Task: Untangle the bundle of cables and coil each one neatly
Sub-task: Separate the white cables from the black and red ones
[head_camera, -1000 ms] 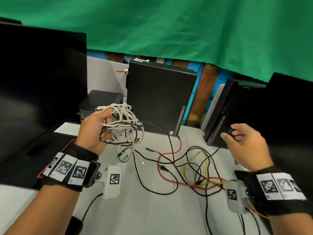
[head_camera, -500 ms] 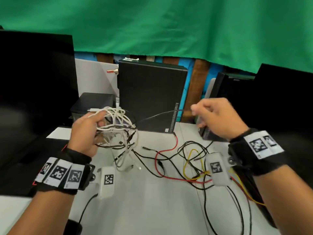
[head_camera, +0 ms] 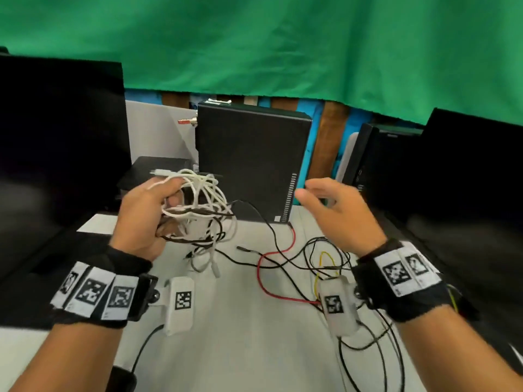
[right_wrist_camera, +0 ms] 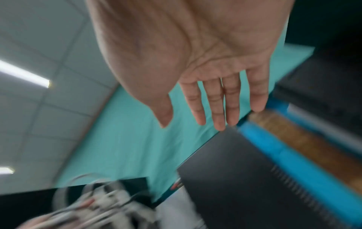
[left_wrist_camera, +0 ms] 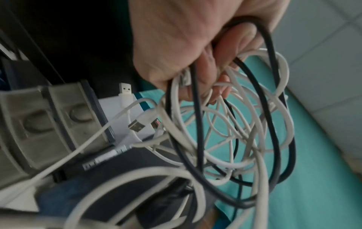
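My left hand grips a tangled bundle of white and dark cables held above the table; in the left wrist view the fingers curl round the white and black loops, with white USB plugs sticking out. A thin black cable runs from the bundle down to loose red, yellow and black wires lying on the table. My right hand hovers to the right of the bundle, fingers straight and spread, holding nothing.
A black desktop computer stands behind the bundle, a small black box to its left. Dark monitors flank the white table on both sides; another black case stands at the right. Green cloth hangs behind.
My right hand, which pinched the thin black cable and pulled it taut half a second ago, has let go and now hangs open. The left hand keeps its hold on the bundle.
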`<state>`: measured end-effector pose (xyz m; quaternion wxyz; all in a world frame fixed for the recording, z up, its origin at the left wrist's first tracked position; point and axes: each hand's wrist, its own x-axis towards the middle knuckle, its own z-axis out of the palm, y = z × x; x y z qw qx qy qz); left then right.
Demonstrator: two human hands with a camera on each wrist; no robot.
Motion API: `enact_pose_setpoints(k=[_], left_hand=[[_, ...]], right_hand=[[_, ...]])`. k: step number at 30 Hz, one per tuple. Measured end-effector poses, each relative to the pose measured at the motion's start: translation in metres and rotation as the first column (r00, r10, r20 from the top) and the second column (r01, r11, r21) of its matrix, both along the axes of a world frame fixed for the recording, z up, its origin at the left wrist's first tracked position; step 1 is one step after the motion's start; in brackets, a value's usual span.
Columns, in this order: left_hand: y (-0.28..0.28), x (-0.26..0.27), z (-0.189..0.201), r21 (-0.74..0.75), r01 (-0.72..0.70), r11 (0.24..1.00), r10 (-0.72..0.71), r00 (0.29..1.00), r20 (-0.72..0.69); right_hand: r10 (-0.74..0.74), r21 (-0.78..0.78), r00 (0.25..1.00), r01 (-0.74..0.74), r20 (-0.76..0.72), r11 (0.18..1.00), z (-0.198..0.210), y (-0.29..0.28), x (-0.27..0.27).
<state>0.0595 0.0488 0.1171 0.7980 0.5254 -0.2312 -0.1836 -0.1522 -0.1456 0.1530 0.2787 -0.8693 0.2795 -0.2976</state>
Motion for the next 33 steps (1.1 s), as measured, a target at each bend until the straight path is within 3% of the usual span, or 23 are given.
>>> enact_pose_setpoints(k=[3,5,7,10,12,14,15,17,19,21,23,26,30,33], left_hand=[[-0.012,-0.021,-0.002,0.0,0.041,0.999,-0.041,0.999,0.024],[-0.014,-0.026,-0.002,0.017,0.054,0.998,-0.055,0.998,0.028],[-0.012,-0.025,0.0,0.035,0.053,0.998,-0.054,0.998,0.022],[-0.008,-0.02,-0.001,0.066,0.033,0.997,-0.034,0.999,0.016],[-0.007,-0.015,-0.005,0.097,-0.013,0.995,0.013,1.0,-0.004],[-0.007,-0.013,-0.009,0.111,-0.033,0.993,0.037,0.999,-0.029],[-0.007,-0.012,-0.009,0.103,-0.022,0.994,0.026,0.999,-0.045],[-0.007,-0.012,-0.008,0.06,0.032,0.998,-0.026,0.996,-0.09],[-0.007,-0.014,-0.006,0.019,0.089,0.996,-0.086,0.988,-0.132],[-0.008,-0.018,-0.005,0.0,0.144,0.99,-0.143,0.981,-0.128],[-0.01,-0.025,-0.004,0.006,0.19,0.982,-0.188,0.977,-0.096],[-0.015,-0.039,-0.002,0.038,0.238,0.971,-0.235,0.97,-0.066],[-0.022,-0.049,-0.003,0.029,0.276,0.961,-0.274,0.959,-0.067],[-0.02,-0.051,-0.005,-0.072,0.351,0.934,-0.356,0.931,-0.079]], right_hand=[[0.226,0.294,0.967,-0.183,-0.12,0.938,-0.016,0.043,0.034],[0.284,0.327,0.945,-0.22,-0.162,0.919,-0.021,0.046,0.039],[0.335,0.318,0.94,-0.297,-0.07,0.9,-0.018,0.037,0.031],[0.149,0.171,0.956,-0.196,0.251,0.966,-0.001,0.01,0.008],[-0.036,0.191,0.839,-0.081,0.543,0.978,0.017,-0.015,-0.01],[-0.179,0.247,0.729,0.013,0.66,0.969,0.03,-0.04,-0.03],[-0.236,0.268,0.721,0.073,0.651,0.961,0.032,-0.054,-0.038],[-0.316,0.288,0.796,0.186,0.516,0.939,0.022,-0.076,-0.048],[-0.397,0.202,0.883,0.354,0.25,0.913,-0.003,-0.092,-0.053],[-0.473,0.018,0.881,0.474,-0.012,0.881,-0.027,-0.09,-0.053],[-0.381,-0.047,0.924,0.38,-0.038,0.924,-0.036,-0.07,-0.042],[-0.068,-0.003,0.991,0.069,0.114,0.998,-0.027,-0.022,-0.018],[0.197,-0.066,0.954,-0.187,0.226,0.98,-0.008,0.033,-0.001],[0.231,-0.021,0.933,-0.234,0.277,0.972,-0.007,0.045,0.003]])
